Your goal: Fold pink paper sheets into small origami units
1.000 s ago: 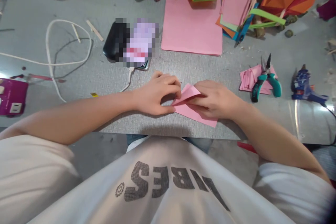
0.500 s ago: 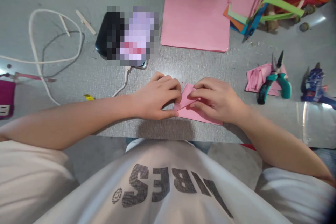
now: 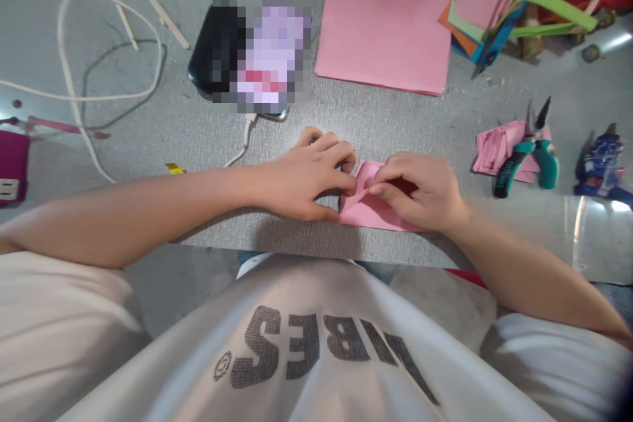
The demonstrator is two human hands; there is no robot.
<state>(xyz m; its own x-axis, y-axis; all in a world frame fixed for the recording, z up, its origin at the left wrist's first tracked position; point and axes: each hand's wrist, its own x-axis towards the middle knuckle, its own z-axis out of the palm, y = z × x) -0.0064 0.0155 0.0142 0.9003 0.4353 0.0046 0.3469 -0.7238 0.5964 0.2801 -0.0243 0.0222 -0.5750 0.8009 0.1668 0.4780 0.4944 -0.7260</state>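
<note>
A small folded sheet of pink paper [image 3: 380, 216] lies on the grey tabletop near its front edge. My left hand [image 3: 316, 175] holds the paper's left end, its fingers bent over the edge and its thumb at the lower left corner. Thumb and fingers of my right hand [image 3: 422, 190] pinch the folded flap, lifting it slightly. My right palm covers the paper's right end.
Beyond my hands lie a phone [image 3: 274, 56] with a cable, a black case [image 3: 212, 53] and a pink paper stack [image 3: 383, 26]. Pliers [image 3: 531, 145] rest on pink strips [image 3: 494, 145] to the right. A blue tool [image 3: 601, 161] lies farther right.
My right fingers have closed into a pinch and raised the flap, which lay flatter before. My left hand keeps its hold on the left end. The whole view has shifted slightly.
</note>
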